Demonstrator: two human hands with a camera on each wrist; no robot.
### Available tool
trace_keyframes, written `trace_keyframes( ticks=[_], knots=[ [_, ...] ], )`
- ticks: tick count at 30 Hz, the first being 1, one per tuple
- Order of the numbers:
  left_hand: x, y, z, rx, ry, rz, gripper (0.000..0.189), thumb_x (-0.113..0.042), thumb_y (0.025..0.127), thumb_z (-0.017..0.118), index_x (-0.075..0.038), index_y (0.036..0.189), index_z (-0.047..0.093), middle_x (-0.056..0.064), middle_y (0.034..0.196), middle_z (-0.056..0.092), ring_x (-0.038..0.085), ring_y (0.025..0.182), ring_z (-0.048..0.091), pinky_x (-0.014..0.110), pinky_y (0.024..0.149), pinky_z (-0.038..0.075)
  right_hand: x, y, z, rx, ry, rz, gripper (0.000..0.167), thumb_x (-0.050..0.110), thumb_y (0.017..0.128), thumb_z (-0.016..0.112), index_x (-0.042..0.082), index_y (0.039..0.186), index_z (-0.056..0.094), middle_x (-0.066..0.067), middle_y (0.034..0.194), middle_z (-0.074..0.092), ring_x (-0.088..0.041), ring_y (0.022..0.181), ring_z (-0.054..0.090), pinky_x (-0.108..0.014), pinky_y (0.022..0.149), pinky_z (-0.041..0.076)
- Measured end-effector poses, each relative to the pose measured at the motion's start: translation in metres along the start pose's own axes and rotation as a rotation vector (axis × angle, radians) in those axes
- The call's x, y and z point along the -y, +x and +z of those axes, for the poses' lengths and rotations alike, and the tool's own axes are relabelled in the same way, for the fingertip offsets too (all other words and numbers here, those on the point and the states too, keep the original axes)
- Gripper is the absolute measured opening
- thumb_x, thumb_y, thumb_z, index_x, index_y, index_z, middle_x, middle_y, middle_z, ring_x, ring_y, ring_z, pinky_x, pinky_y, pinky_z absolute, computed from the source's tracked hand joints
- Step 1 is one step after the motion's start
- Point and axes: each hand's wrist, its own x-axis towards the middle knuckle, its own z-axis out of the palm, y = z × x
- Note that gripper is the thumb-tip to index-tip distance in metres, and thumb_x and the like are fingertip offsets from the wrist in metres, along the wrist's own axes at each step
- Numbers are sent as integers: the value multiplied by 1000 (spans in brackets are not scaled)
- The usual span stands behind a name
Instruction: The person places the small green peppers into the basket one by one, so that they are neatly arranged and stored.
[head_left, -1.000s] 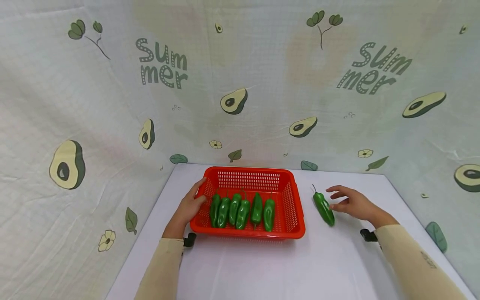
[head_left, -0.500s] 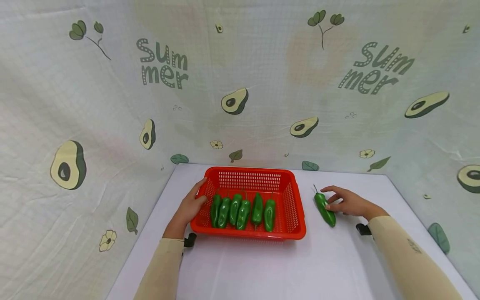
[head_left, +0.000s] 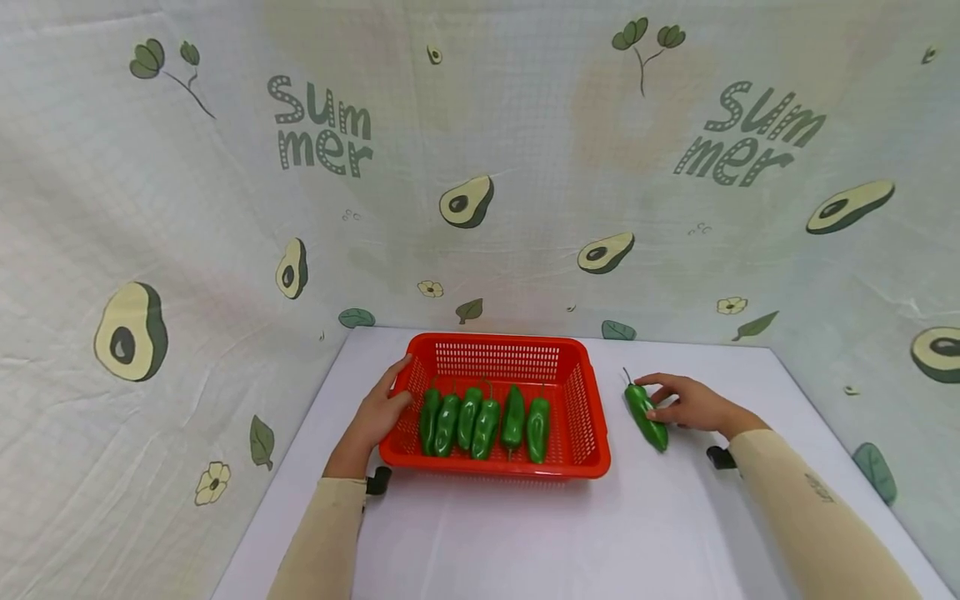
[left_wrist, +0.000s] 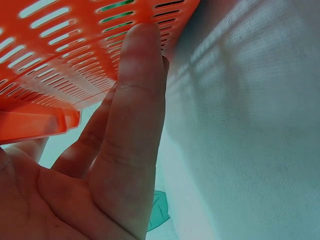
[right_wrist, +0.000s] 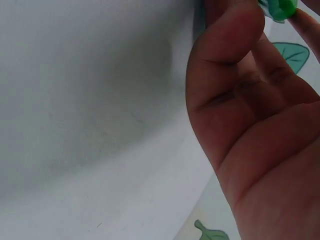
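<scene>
A red slotted plastic basket [head_left: 510,469] stands on the table, with several green peppers [head_left: 486,428] lying side by side inside it. My left hand [head_left: 378,414] grips its left rim; in the left wrist view the fingers [left_wrist: 135,95] lie along the slotted outer wall. To the right of the basket, a single green pepper [head_left: 643,421] lies on the tabletop, its thin stem pointing away. My right hand [head_left: 690,404] pinches that pepper from the right, thumb on the near side and fingers across the far side. Only a green tip of the pepper [right_wrist: 282,7] shows in the right wrist view.
The white table [head_left: 510,542] is bounded at the back and both sides by a hanging cloth [head_left: 525,275] printed with avocados and leaves. A strip of tabletop separates the basket's right wall from the single pepper.
My right hand has moved left and closed its fingers and thumb on the single pepper. The left hand and the basket have stayed in place.
</scene>
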Motion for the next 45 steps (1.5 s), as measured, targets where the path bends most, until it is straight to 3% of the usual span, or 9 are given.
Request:
trace_keyframes(
  ticks=[6,20,35,40,45],
  knots=[
    [0,-2,0,-4,-1,4,69,-29,99,51,-56,160,34,13,152,50,34,111,61,44,85,59,4,3,4,-1,15,1,67,26,92,83,16,151,53,-16,123,66,-23,91,68,-39,79,59],
    [1,-1,-1,-4,5,21,70,-29,99,50,-54,161,33,13,156,48,35,115,60,46,89,57,8,6,12,-23,82,43,70,29,91,84,19,151,50,-21,132,62,-25,94,69,-42,83,61],
    [1,-2,0,11,1,-4,67,-30,101,50,-54,161,32,14,153,50,35,115,60,47,90,59,20,-3,21,-100,41,61,67,29,90,85,14,146,50,-24,133,63,-31,106,68,-51,89,60],
    [-1,-5,-2,1,6,3,67,-28,101,50,-50,162,33,16,151,52,36,112,62,49,87,60,20,-4,23,-100,50,57,74,34,91,84,14,152,46,-26,135,62,-32,108,68,-51,89,60],
    [-4,-3,-2,5,8,10,66,-28,102,49,-51,162,33,15,151,52,36,112,63,47,87,60,20,-8,18,-128,56,58,78,39,91,84,15,155,46,-25,136,61,-39,119,61,-52,88,59]
  ],
)
